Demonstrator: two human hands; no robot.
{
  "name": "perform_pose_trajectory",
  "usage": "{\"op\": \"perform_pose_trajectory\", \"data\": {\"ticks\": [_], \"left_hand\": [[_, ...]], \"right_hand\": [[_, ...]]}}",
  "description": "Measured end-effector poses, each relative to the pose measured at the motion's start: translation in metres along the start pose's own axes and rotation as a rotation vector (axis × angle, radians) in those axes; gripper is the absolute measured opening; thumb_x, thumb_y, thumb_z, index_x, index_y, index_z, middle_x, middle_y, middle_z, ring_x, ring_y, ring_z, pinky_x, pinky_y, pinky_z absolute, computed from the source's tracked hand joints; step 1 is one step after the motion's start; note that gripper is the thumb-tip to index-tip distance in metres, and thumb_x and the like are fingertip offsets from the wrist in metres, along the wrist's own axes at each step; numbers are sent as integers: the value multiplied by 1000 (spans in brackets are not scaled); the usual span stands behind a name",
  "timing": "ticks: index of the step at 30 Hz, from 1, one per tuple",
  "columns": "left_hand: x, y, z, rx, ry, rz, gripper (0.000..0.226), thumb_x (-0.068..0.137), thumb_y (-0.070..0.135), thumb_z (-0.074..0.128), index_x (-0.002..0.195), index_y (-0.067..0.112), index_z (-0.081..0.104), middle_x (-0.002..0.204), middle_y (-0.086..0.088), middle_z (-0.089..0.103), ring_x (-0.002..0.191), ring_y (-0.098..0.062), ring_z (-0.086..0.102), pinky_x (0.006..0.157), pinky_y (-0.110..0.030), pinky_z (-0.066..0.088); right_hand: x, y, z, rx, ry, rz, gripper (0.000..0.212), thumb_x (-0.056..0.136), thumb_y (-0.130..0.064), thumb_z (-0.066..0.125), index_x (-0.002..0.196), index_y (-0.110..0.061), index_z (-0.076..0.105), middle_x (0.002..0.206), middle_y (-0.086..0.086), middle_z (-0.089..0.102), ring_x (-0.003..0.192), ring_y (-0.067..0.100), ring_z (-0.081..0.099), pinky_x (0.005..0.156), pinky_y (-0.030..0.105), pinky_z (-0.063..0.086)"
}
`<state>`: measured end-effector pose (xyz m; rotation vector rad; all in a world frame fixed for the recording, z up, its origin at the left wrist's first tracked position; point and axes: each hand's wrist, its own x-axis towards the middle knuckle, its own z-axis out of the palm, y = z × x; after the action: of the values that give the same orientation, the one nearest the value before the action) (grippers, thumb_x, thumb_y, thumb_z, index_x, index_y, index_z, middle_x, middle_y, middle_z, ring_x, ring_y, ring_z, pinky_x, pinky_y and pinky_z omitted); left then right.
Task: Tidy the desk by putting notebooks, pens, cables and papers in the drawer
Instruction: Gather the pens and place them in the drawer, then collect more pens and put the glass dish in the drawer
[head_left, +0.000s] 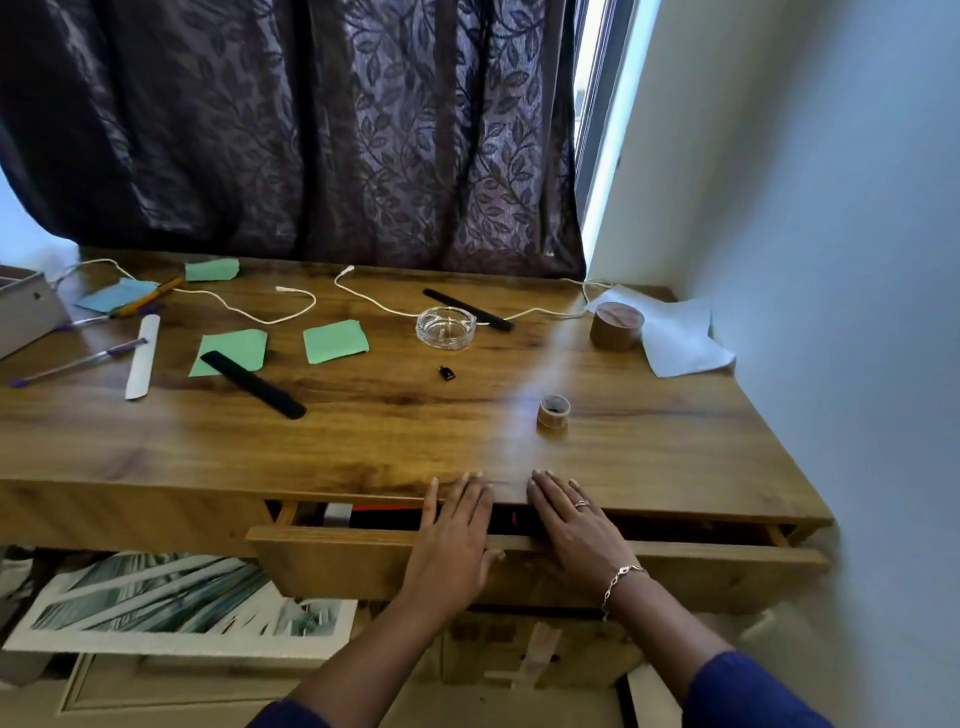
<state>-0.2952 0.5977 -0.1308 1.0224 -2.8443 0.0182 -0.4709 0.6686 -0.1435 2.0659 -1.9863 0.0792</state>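
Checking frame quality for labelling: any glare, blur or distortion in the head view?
Head view: window glare streaks the desk by the small tape roll; wide-angle bends the desk's edges; open drawer interior is dark, contents unclear.

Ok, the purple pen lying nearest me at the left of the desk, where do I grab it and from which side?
Pinch the pen at mid-barrel from straight above, thumb and finger on its long sides. It lies flat on the desk, so only the sides offer a hold, and its right end sits by the white strip. The left hand looks nearer.
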Motion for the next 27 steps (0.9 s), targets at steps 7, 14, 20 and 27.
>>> {"op": "perform_pose_trajectory", "data": {"ticks": [7, 14, 20, 27], "left_hand": [[35, -9, 1, -13, 171, 73, 49, 52, 18, 86, 97, 15, 66, 96, -7, 68, 91, -22, 66, 79, -37, 56], [38, -15, 14, -64, 270, 147, 60, 47, 22, 87, 99, 17, 60, 97, -4, 67, 91, -20, 66, 79, -35, 57], [41, -30, -5, -379, 172, 63, 43, 75, 57, 50, 102, 25, 58, 102, 10, 62, 96, -4, 56, 84, -24, 48], [50, -68, -30, -800, 34, -160, 53, 91, 53, 36, 131, 23, 51, 138, 7, 48, 130, 4, 30, 108, -22, 25]], "right_hand": [[30, -2, 5, 12, 201, 140, 46, 56, -26, 78, 89, -21, 45, 85, -1, 60, 73, 19, 62, 66, 31, 53], [36, 13, 7, 124, 186, 88, 54, 49, -43, 78, 86, -23, 45, 86, -3, 48, 74, 19, 53, 59, 29, 54], [61, 11, -8, 389, 110, 111, 21, 78, -42, 48, 80, -23, 57, 77, -3, 55, 61, 15, 54, 52, 15, 31], [116, -10, 1, 641, 104, 57, 5, 74, -22, 58, 78, -25, 58, 78, -3, 58, 63, 17, 58, 54, 19, 40]]}}
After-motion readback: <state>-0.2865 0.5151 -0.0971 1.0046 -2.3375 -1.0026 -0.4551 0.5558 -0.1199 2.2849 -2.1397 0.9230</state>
